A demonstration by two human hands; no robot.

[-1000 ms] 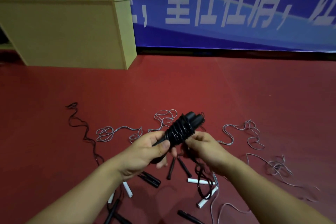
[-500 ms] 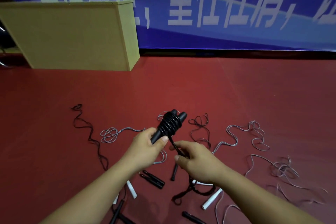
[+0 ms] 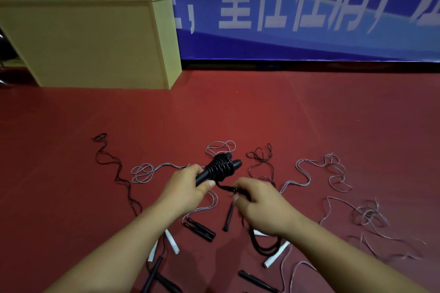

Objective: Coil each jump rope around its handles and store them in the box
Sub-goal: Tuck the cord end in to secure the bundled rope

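Observation:
My left hand point(image 3: 188, 189) grips the two black handles of a jump rope point(image 3: 220, 167), held side by side and pointing up and right, with black cord wound in several turns around their upper half. My right hand point(image 3: 258, 200) pinches the loose black cord just below the coil; the rest of that cord point(image 3: 264, 246) hangs in a loop under my right wrist. The yellow wooden box point(image 3: 95, 43) stands at the back left on the red floor.
Loose ropes lie spread on the floor: a black cord point(image 3: 114, 169) at left, grey cords point(image 3: 309, 173) at centre and right, black handles point(image 3: 200, 229) and white handles point(image 3: 172, 242) near my forearms. A blue banner wall point(image 3: 309, 19) closes the back.
The handle bundle has tilted and shifted left in my left hand. My right hand has moved from the coil down to the trailing cord and drawn it out to the right.

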